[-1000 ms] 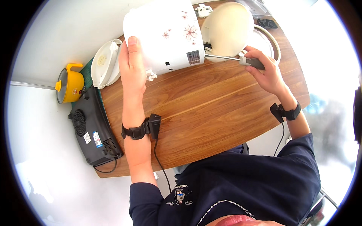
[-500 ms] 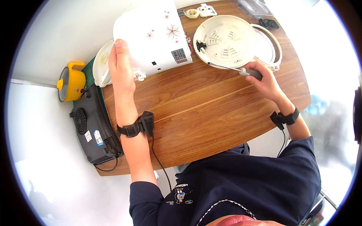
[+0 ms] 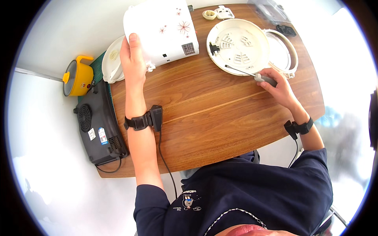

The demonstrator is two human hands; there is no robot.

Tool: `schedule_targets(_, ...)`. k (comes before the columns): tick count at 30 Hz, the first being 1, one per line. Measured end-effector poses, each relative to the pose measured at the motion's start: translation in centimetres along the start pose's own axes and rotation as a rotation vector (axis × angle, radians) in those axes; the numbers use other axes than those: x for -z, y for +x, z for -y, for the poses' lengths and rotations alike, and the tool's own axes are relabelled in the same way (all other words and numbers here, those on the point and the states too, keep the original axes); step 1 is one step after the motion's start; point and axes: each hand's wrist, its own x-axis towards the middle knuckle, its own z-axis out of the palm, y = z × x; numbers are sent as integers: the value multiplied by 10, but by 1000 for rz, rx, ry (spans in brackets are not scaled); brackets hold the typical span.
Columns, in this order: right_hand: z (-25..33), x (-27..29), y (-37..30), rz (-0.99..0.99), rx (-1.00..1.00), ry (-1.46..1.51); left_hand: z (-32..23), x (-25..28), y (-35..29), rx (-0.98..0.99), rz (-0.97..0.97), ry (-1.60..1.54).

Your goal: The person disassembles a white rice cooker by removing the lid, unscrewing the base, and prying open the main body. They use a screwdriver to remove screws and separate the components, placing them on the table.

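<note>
My left hand (image 3: 134, 65) grips the left edge of a white appliance housing (image 3: 157, 35) printed with red flowers, its thumb lying on the flowered side. The housing is at the far left of the table, its top cut off by the frame. In my closed right hand (image 3: 282, 92) is a screwdriver (image 3: 243, 71) with a grey and white handle. Its shaft points left, and the tip is over or against the near rim of a round cream plastic base (image 3: 254, 41) with vent slots. Which of the two I cannot tell. A black connector (image 3: 214, 48) sits on that base.
Right of the base lies a white ring-shaped part (image 3: 293, 53). Small cream parts (image 3: 224, 12) and a clear plastic container (image 3: 271, 11) are at the back. A white lid-like part (image 3: 112, 59), a yellow pot (image 3: 80, 74) and a black appliance (image 3: 100, 129) line the left side.
My left hand and the white housing have moved away from me and slightly left across the table. The view has shifted a little; my right hand keeps the screwdriver by the base.
</note>
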Motion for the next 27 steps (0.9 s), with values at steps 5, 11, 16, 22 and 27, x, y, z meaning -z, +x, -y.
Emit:
schedule_targets(5, 5, 1, 0, 11, -20, 45, -4, -3, 12, -159, 61, 159)
schedule_targets(11, 7, 2, -1, 28, -50, 156, -21, -7, 33, -194, 210, 481)
schedule_targets(16, 5, 3, -1, 9, -52, 187, -56, -29, 42, -223, 370, 883)
schedule_targets(22, 7, 3, 0, -3, -51, 179, -66, -57, 51, -510, 525, 1152)
schedule_targets(27, 11, 5, -1, -38, -39, 185, -59, -68, 55, -573, 537, 1220)
